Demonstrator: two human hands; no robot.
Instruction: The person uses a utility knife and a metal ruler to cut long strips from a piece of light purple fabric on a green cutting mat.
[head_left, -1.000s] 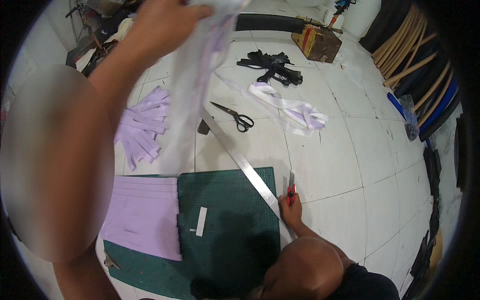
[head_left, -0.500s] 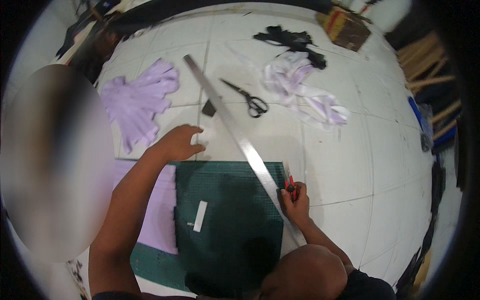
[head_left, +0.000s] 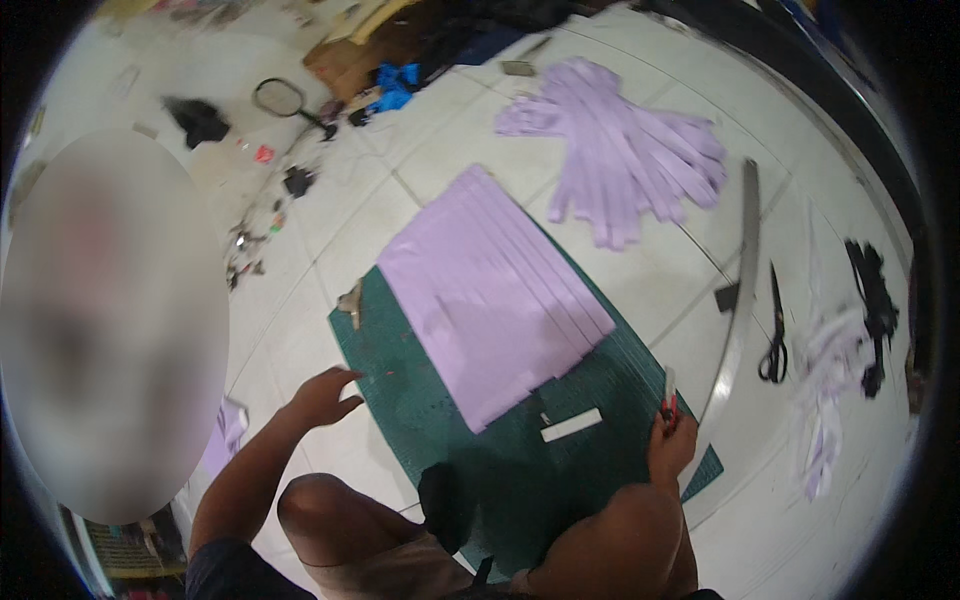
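Note:
My right hand [head_left: 673, 448] is closed round a red-handled cutter [head_left: 669, 404] with a pale blade pointing away from me. It is at the right edge of the green cutting mat [head_left: 390, 330], beside the near end of a long metal ruler [head_left: 745, 290]. At the mat's left edge hovers my left hand [head_left: 325, 396], empty, its fingers apart. A stack of lilac fabric [head_left: 490, 290], partly sliced into strips, lies across the mat. A small white bar [head_left: 571, 425] rests near its lower edge.
Cut lilac strips [head_left: 630, 150] are heaped on the tiled floor beyond the mat. Black scissors [head_left: 773, 340], pale scraps [head_left: 835, 370] and black scraps [head_left: 873, 310] lie at the right. A metal piece [head_left: 350, 303] sits on the mat's left corner. A racket [head_left: 285, 100] lies far left.
The view has swung left, so the ruler, scissors and strips appear farther right. My left hand has gone from beyond the mat to its left edge. The right hand keeps the cutter.

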